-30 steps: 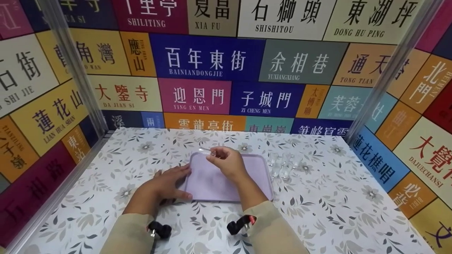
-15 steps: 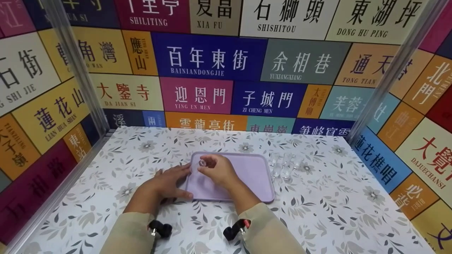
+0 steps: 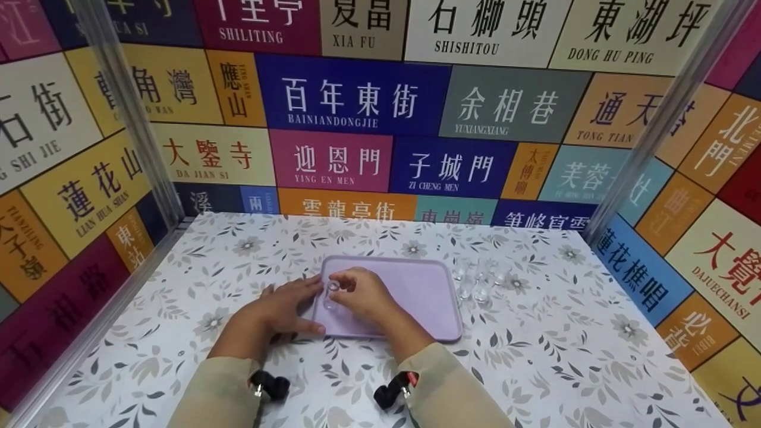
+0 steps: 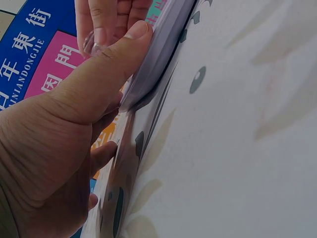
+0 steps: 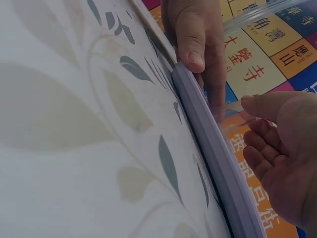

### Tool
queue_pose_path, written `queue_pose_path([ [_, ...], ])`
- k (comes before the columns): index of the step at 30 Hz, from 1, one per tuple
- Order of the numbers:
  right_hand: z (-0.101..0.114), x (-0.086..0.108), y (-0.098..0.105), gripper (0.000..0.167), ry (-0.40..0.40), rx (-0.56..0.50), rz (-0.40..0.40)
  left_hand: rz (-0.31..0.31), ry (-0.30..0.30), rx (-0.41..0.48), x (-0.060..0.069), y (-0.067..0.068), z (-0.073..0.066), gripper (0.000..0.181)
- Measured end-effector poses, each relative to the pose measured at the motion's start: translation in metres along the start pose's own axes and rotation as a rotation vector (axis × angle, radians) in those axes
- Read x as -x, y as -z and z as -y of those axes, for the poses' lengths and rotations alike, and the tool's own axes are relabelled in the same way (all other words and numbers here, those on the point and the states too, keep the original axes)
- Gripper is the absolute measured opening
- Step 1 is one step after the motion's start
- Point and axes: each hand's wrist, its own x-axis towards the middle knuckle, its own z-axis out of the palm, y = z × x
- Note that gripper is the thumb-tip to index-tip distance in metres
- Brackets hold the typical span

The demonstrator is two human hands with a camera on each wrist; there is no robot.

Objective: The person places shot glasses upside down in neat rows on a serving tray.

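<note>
My right hand (image 3: 367, 295) pinches a small clear glass (image 3: 332, 287) between thumb and fingertips, over the left part of a lilac tray (image 3: 419, 297). The glass looks upright in the head view; whether its base touches the tray I cannot tell. In the right wrist view the clear glass (image 5: 232, 106) shows faintly by the thumb tip, the other fingers curled below. At the tray's left edge my left hand (image 3: 284, 310) lies with fingers extended along the side and thumb at the near corner. The left wrist view shows that thumb (image 4: 106, 74) against the tray's rim (image 4: 157, 54).
Several similar clear glasses (image 3: 480, 290) stand grouped just right of the tray. A floral-patterned cloth (image 3: 535, 356) covers the table. Panels with colourful lettered signs (image 3: 354, 98) rise behind and at both sides, with clear corner posts (image 3: 134, 119).
My right hand has moved left and toward me over the tray, and the glass has turned from lying sideways to about upright. The left hand stays where it was.
</note>
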Motion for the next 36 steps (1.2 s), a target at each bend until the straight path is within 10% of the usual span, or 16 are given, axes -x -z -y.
queue_pose_path([
  [14, -0.004, 0.002, 0.007, 0.055, 0.021, -0.020, 0.043, -0.005, 0.011, -0.002, -0.001, 0.000, 0.001, 0.114],
  [36, -0.046, 0.025, 0.109, 0.063, -0.084, -0.039, -0.155, 0.008, 0.033, 0.035, -0.001, -0.001, -0.001, 0.116],
])
